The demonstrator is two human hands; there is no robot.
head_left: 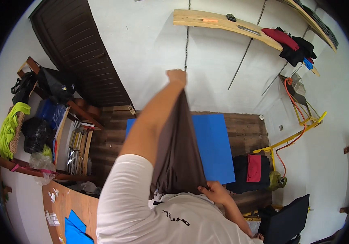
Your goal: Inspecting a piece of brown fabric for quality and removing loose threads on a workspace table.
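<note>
A dark brown cloth [176,150] hangs stretched in front of my body, narrow at the top and wide at the bottom; its folds do not show what kind of garment or piece it is. My left hand [176,76] is raised high on an outstretched arm, closed on the upper end of the cloth. Low down near my waist, my right hand [215,192] pinches the cloth's lower right corner, with thumb and fingers together. Behind the cloth lies a flat blue surface [214,146], partly hidden by the cloth and my left arm.
A wooden shelf [219,25] on the wall carries folded dark and red clothes [290,42]. At right stand a black seat with a red cloth [254,168], a yellow metal frame [292,136] and a black chair [286,219]. Bags and a wooden desk [66,195] with blue pieces [76,229] are left.
</note>
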